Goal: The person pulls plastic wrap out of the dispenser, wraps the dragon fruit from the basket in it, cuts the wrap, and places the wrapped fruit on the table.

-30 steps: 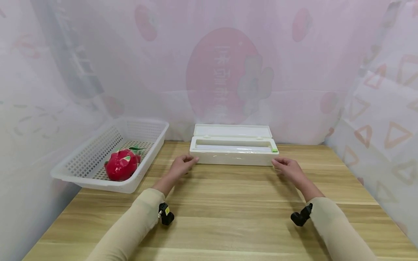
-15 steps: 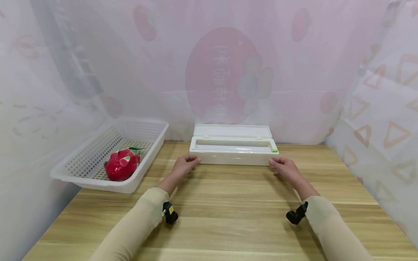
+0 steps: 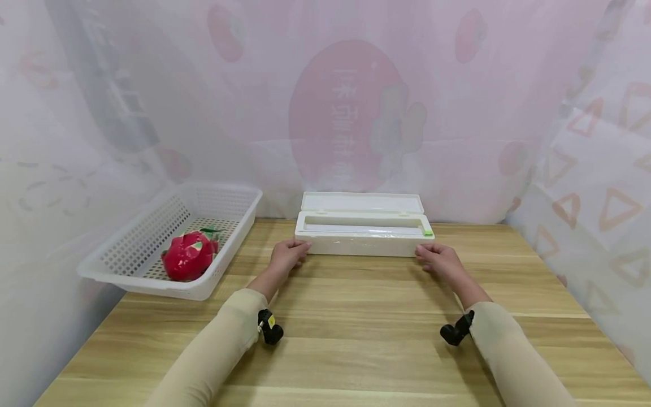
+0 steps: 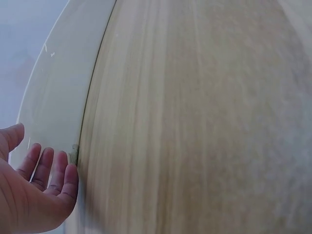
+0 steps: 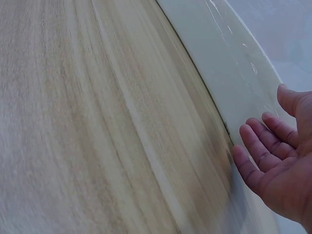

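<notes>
A long white cling film dispenser (image 3: 363, 246) stands at the back of the table in the head view, its lid (image 3: 362, 202) tipped back. A pale roll (image 3: 363, 228) lies inside, and a green slider (image 3: 428, 233) sits at its right end. My left hand (image 3: 286, 257) is at the front left corner, fingers loosely bent and thumb apart in the left wrist view. At the front right my right hand (image 3: 441, 263) has its fingertips near the box's face, thumb raised in the right wrist view. Neither hand grips anything; whether fingertips touch the box is unclear.
A white perforated basket (image 3: 199, 290) stands on the left of the wooden table (image 3: 356, 339), holding a red dragon fruit (image 3: 187, 259). A printed pink curtain (image 3: 351, 118) hangs right behind the box.
Both hands have slid slightly inward along the box's front, the right hand moving left a little more. The box and the basket have stayed in place.
</notes>
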`<move>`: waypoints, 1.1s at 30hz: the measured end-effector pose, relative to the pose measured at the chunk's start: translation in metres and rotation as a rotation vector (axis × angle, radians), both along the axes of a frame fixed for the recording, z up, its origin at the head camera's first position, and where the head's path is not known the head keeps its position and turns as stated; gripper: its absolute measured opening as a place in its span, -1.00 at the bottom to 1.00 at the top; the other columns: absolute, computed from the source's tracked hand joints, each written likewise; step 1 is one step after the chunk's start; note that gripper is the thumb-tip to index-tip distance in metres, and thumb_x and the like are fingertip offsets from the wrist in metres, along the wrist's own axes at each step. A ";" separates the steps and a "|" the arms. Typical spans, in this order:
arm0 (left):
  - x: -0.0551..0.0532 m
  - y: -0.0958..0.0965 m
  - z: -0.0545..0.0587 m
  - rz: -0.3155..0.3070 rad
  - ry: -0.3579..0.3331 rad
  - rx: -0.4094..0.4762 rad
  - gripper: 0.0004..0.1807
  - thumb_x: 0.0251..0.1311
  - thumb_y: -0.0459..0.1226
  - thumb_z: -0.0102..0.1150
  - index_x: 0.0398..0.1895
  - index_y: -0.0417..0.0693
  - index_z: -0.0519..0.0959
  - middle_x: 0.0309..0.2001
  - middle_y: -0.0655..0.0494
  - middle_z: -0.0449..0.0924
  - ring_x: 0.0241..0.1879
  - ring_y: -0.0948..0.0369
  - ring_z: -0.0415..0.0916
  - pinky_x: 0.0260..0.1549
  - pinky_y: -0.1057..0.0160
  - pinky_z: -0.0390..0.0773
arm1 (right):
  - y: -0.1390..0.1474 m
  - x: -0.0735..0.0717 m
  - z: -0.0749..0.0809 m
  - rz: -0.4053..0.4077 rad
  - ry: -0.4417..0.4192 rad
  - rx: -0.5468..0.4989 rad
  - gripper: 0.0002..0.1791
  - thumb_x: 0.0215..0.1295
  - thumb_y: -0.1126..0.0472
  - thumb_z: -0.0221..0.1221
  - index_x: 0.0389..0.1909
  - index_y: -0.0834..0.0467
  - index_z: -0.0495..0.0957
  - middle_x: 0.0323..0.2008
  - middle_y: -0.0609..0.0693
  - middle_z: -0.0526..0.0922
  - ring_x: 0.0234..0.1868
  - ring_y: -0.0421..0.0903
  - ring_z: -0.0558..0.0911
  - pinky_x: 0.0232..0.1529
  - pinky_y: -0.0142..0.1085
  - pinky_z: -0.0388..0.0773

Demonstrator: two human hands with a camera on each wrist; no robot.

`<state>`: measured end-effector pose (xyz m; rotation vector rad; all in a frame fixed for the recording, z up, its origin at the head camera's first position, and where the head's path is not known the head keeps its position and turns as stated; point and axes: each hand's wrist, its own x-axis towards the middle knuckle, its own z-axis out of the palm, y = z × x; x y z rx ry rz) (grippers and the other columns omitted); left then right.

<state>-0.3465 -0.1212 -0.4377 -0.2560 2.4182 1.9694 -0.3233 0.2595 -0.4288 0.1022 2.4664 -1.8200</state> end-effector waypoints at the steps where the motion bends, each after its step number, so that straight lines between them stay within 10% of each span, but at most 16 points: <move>1: -0.001 0.000 -0.001 0.003 -0.001 0.008 -0.68 0.23 -0.14 0.30 -0.13 -0.21 0.64 -0.19 -0.01 0.61 -0.19 0.08 0.56 -0.26 0.22 0.60 | 0.000 0.000 0.000 -0.002 -0.003 -0.006 -0.43 0.45 0.04 0.08 0.21 0.43 0.36 0.13 0.30 0.52 0.07 0.02 0.58 0.04 -0.21 0.55; 33: -0.005 0.004 -0.001 0.070 0.016 0.153 -0.77 0.27 -0.26 0.23 -0.25 -0.32 0.66 -0.26 -0.04 0.70 -0.28 0.19 0.63 -0.25 0.19 0.60 | -0.011 -0.006 -0.005 -0.151 -0.047 -0.096 -0.58 0.44 0.05 0.10 0.04 0.34 0.51 -0.18 0.01 0.67 -0.09 -0.16 0.65 -0.03 -0.30 0.58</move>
